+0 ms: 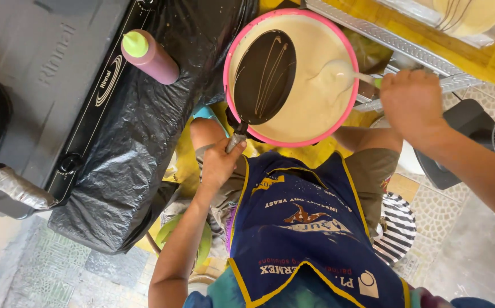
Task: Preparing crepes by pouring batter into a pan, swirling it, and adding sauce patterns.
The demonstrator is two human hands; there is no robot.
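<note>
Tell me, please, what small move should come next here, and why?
Probably the right hand lifts the ladle and pours batter onto the dark pan. The left hand holds that pan over the pink-rimmed batter bowl, and it carries only thin streaks.

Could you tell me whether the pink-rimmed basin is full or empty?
Nearly full: pale batter fills the pink-rimmed basin close to its rim, beneath the dark pan.
</note>
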